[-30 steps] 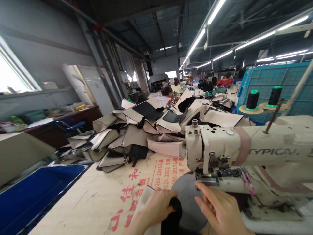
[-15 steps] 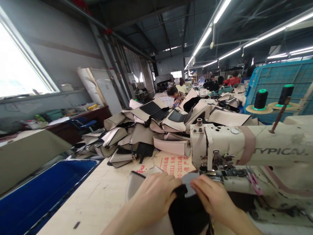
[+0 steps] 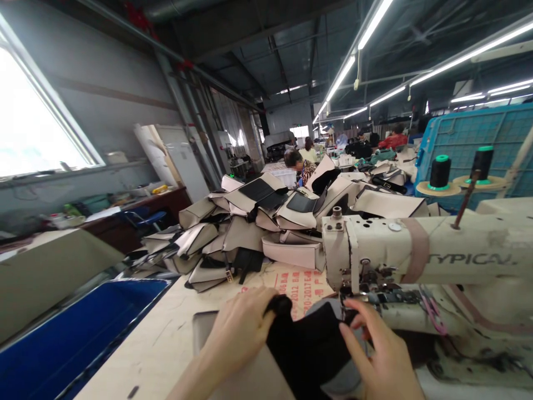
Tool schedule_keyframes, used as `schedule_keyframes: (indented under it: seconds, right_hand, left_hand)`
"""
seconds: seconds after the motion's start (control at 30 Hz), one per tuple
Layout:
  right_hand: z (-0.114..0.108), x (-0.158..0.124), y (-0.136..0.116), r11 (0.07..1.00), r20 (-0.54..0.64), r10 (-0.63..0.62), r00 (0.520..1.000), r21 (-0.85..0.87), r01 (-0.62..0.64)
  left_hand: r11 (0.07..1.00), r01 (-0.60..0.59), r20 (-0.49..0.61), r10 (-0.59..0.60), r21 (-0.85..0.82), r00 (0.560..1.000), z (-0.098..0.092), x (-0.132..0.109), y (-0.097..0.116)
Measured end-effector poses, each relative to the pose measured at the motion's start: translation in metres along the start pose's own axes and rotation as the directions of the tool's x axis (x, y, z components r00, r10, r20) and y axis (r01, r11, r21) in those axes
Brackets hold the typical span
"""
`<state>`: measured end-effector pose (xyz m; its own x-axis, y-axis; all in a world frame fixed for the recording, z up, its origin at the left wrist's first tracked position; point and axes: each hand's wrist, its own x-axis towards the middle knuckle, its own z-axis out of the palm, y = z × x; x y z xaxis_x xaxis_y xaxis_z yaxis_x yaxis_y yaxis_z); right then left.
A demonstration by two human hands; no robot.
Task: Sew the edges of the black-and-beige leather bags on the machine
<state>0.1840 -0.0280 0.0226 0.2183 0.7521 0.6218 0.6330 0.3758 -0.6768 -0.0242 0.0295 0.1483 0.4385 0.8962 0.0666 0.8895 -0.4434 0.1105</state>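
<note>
Low in the view lies a beige bag (image 3: 245, 372) with a black lining (image 3: 310, 344), turned toward the sewing machine (image 3: 375, 244). My left hand (image 3: 237, 328) is closed on the bag's black edge, its fingertips curled behind the fabric. My right hand (image 3: 377, 347) is at the bag's right side, thumb and forefinger apart, the thumb tip by the black cloth and the forefinger close under the needle area. A grey rounded panel (image 3: 343, 380) shows below the lining. The bag's lower part runs out of view.
Beyond my hands, a heap of beige and black bags (image 3: 250, 222) covers the wooden table (image 3: 154, 344). A blue bin (image 3: 112, 322) stands at the left. Black thread spools (image 3: 440, 172) rise behind the machine, before a blue crate (image 3: 478, 139). Other people sit farther back.
My right hand has let go of the grey piece and moved slightly right, its fingers spreading. My left hand has shifted left with the black edge, and more of the black lining shows.
</note>
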Motion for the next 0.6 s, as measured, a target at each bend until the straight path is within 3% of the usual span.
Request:
schedule_keyframes:
  seconds: [0.07, 0.17, 0.27, 0.4, 0.47, 0.6]
  right_hand:
    - [-0.006, -0.022, 0.004, 0.999, -0.013, -0.038, 0.999, -0.022, 0.038]
    - [-0.004, -0.033, 0.001, 0.985, 0.015, -0.155, 0.988, -0.067, 0.156]
    - [0.005, -0.009, -0.013, 0.959, 0.148, -0.248, 0.957, -0.1, 0.264]
    - [0.015, 0.032, -0.025, 0.948, 0.359, -0.296, 0.885, -0.002, 0.318]
    - [0.016, 0.043, -0.021, 0.959, 0.343, -0.277, 0.897, 0.036, 0.283]
    - [0.016, 0.047, -0.005, 0.973, 0.181, -0.227, 0.957, 0.007, 0.23]
  left_hand:
    - [0.997, 0.076, -0.078, -0.078, -0.028, 0.994, 0.005, -0.016, -0.015]
    - [0.998, 0.051, -0.092, -0.053, -0.028, 0.994, 0.012, -0.028, -0.015]
    - [1.0, -0.012, -0.038, 0.013, 0.008, 0.999, 0.008, -0.027, 0.0]
    - [0.995, -0.074, -0.001, 0.075, 0.067, 0.997, -0.002, -0.018, 0.017]
    - [0.99, -0.106, -0.003, 0.107, 0.092, 0.994, -0.006, -0.011, 0.022]
    - [0.974, -0.187, -0.057, 0.196, 0.128, 0.979, -0.009, 0.02, 0.034]
